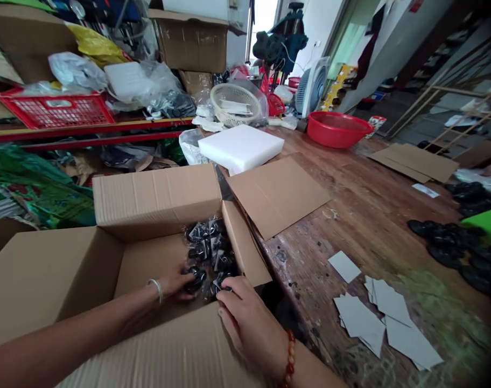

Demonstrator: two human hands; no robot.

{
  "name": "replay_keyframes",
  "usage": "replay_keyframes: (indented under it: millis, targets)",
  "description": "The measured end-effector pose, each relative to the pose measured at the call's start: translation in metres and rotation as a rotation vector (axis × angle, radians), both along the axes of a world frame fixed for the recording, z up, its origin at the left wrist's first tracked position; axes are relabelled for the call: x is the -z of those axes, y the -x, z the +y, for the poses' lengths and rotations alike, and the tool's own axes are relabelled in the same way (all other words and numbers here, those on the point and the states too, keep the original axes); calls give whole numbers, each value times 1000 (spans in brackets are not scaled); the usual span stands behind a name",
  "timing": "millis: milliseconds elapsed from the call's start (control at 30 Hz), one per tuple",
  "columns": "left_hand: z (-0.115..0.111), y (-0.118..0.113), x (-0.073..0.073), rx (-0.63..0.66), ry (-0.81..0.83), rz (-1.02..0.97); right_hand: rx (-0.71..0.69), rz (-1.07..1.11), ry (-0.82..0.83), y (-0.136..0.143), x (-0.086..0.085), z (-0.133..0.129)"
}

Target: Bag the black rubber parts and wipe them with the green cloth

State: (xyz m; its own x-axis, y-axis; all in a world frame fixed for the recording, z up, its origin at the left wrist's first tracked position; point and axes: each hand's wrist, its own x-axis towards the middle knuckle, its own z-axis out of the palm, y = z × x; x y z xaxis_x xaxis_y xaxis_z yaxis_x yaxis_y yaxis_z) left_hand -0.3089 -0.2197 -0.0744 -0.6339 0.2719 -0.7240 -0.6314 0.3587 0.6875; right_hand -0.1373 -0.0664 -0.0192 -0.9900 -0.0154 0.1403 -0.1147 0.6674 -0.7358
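Note:
An open cardboard box point(156, 194) stands beside the wooden table, its flaps folded outward. Along its right inner side lie several black items in clear plastic bags point(213, 242). Inside the box my left hand point(176, 284), with a silver bangle at the wrist, is closed on a bagged black item point(196, 279). My right hand point(245, 312), wearing a bead bracelet, reaches over the near right corner of the box. Its bent fingers are closed on another bagged black item point(218, 285), and its fingertips are partly hidden.
On the wooden table point(302, 258) lie a cardboard sheet point(280, 194), a white foam block point(241, 148), a red basin point(337, 129), stacks of pale cards point(360, 320) and black bagged items point(451, 242) at the right. A red crate point(60, 108) stands on the shelf behind.

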Motion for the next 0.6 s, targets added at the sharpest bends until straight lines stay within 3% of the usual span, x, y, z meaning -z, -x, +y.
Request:
replay_keyframes:
  millis: [100,267,433,600]
  targets:
    - [14,-11,18,-104,-130,-44,-18,-23,-33,2,-3,0]
    - [16,-15,23,-187,-250,-98,-51,-55,-54,6,-3,1]
    - [20,-12,31,-230,-234,-70,-63,-49,-35,6,-3,1]
    - [23,-8,40,-185,-184,-10,-62,-52,-34,7,-4,2]
